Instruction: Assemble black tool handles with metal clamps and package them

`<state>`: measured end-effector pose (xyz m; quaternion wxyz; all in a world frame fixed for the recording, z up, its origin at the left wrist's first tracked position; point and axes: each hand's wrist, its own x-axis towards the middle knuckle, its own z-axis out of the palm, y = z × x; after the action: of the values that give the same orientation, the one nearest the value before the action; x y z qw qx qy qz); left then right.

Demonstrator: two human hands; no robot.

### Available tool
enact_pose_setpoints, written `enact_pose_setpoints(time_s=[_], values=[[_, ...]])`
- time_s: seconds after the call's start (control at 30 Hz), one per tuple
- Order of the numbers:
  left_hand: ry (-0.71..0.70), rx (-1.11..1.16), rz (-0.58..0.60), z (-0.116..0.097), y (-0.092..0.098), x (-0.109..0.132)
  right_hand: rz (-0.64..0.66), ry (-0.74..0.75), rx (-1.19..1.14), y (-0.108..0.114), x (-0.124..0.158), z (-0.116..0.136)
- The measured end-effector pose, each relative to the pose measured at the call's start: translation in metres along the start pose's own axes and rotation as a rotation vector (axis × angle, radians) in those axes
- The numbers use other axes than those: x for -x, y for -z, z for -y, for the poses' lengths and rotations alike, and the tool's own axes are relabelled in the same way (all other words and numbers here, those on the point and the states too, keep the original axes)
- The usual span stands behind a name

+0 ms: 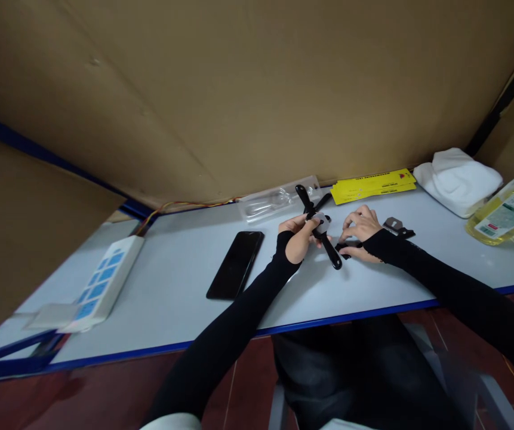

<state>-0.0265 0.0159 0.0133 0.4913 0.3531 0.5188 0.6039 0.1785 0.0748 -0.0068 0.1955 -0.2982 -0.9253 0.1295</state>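
Observation:
My left hand (300, 235) is closed around the middle of a black long-handled tool (323, 237) with a silver metal part at its centre, held just above the white table (167, 280). Its two black handles stick out, one up and back, one toward me. My right hand (360, 232) rests on the table just right of the tool, fingers curled over a small black piece (344, 246) that I cannot identify. Both arms wear black sleeves.
A black phone (236, 264) lies left of my hands. A clear plastic package (274, 199) and yellow cards (373, 184) sit at the back by the cardboard wall. A small metal part (397, 226), white cloth (458, 179), oil bottle (505, 212) are right; a power strip (99, 284) far left.

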Motion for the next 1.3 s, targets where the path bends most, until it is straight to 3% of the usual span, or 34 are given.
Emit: enact_pose_setpoints(time_s=[0.23, 0.4, 0.47, 0.67, 0.87, 1.13, 1.3], values=[[-0.023, 0.01, 0.009, 0.004, -0.004, 0.006, -0.03, -0.17, -0.146, -0.003, -0.003, 0.009], [-0.041, 0.029, -0.01, 0.009, -0.009, 0.011, -0.378, -0.41, -0.747, 0.012, -0.011, 0.005], [-0.05, 0.036, -0.001, 0.013, -0.012, 0.014, -0.428, -0.454, -0.945, 0.015, -0.013, 0.011], [-0.08, 0.081, 0.075, 0.029, -0.017, 0.02, -0.398, -0.484, -1.035, 0.002, -0.014, 0.031], [-0.113, 0.115, 0.132, 0.034, -0.019, 0.023, -0.305, -0.441, -1.078, -0.002, -0.012, 0.029], [-0.296, -0.015, 0.013, 0.027, -0.021, 0.025, -0.251, -0.342, -1.19, 0.002, -0.007, 0.028], [-0.321, -0.078, -0.013, 0.025, -0.021, 0.03, -0.324, -0.362, -1.195, 0.002, -0.008, 0.03]])
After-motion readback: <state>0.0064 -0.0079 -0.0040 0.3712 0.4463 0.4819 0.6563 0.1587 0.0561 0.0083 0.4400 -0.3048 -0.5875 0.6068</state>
